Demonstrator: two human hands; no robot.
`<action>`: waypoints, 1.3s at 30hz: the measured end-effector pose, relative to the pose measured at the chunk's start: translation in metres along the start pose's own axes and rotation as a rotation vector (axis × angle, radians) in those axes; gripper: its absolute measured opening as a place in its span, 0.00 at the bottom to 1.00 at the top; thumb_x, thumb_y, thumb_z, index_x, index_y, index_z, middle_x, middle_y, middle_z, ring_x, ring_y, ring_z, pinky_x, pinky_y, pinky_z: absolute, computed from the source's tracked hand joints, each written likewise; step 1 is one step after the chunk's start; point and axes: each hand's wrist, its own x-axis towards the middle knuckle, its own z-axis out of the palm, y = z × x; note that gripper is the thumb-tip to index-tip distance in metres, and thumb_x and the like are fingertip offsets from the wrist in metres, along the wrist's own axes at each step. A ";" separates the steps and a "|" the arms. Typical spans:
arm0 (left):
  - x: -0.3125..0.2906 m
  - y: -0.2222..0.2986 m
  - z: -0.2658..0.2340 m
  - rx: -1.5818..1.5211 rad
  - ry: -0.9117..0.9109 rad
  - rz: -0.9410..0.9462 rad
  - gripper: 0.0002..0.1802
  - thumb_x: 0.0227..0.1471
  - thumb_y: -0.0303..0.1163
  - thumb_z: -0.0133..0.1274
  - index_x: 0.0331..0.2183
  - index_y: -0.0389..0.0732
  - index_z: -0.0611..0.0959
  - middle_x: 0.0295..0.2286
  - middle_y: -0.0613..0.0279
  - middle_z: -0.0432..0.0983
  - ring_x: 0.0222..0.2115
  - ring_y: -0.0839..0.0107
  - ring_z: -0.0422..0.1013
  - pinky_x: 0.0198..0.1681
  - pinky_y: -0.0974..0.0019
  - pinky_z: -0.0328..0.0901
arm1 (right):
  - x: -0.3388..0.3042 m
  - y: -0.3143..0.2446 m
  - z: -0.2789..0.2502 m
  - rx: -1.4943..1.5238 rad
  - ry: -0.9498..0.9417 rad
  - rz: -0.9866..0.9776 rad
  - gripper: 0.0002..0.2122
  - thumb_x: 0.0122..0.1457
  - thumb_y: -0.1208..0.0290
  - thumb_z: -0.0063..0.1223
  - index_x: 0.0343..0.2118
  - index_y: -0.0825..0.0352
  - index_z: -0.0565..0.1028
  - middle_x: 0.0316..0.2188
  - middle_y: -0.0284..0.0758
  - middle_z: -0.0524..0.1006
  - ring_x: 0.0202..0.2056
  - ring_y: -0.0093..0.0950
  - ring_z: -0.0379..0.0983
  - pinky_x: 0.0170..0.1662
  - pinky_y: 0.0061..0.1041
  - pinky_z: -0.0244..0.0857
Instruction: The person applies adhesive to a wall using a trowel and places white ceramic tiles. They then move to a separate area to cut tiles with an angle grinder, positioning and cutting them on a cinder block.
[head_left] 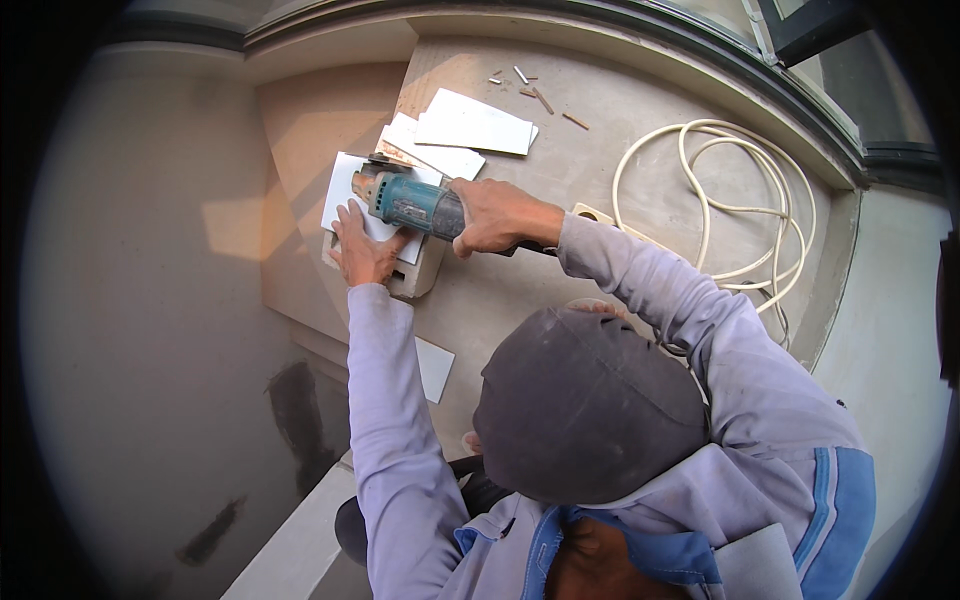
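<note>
My right hand [495, 215] is wrapped round the dark rear body of a teal angle grinder [408, 202]. The grinder's metal head and disc lie over a white tile [343, 185], but I cannot tell whether the disc touches it. My left hand [366, 250] lies on the near edge of that tile with its fingers spread, close to the grinder's head. Beneath the tile is a pale block [420, 272] with a dark hole in its side. Just beyond, several white tiles [474, 122] are piled loosely, overlapping one another.
A cream cable [801, 220] lies in loose coils on the right, beside a cream socket piece [592, 213]. Small strips [543, 100] are scattered at the back. Another white piece [434, 370] lies by my left sleeve. A dark window frame [690, 30] borders the far side.
</note>
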 end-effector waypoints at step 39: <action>-0.001 0.004 -0.002 0.040 -0.012 -0.013 0.70 0.28 0.66 0.67 0.65 0.42 0.55 0.66 0.51 0.46 0.67 0.55 0.42 0.66 0.38 0.35 | -0.012 0.013 0.001 -0.006 0.015 -0.022 0.36 0.34 0.59 0.65 0.48 0.76 0.68 0.37 0.54 0.77 0.38 0.46 0.76 0.42 0.36 0.70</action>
